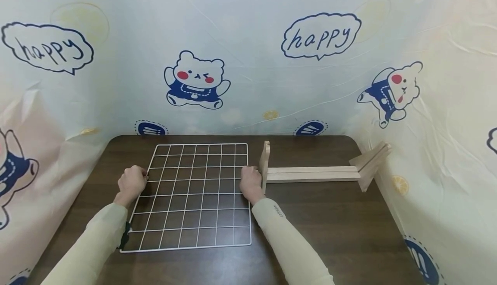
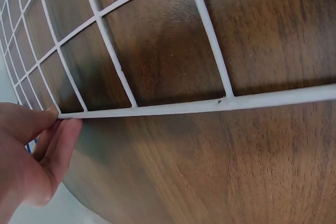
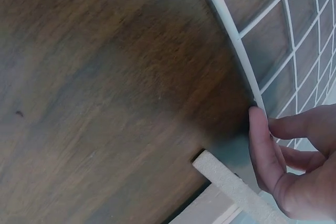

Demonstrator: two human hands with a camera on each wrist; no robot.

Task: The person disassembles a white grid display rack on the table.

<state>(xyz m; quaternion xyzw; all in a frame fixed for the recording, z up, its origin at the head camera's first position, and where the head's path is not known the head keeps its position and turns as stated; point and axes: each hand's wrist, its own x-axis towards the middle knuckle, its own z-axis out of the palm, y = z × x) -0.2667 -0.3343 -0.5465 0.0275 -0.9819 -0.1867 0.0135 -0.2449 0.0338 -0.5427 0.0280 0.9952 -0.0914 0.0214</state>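
Note:
A white wire grid panel lies over the brown table, a little left of the middle in the head view. My left hand pinches its left edge rod between thumb and fingers; the left wrist view shows that hand on the rod from close by. On the opposite side my right hand pinches the right edge rod, and the right wrist view shows the thumb and fingers around it. Just right of that hand stands a wooden frame with an upright end piece.
The wooden frame's far end piece leans at the table's right edge. Brown wood-grain table surrounds the panel. A printed cloth hangs behind and along both sides.

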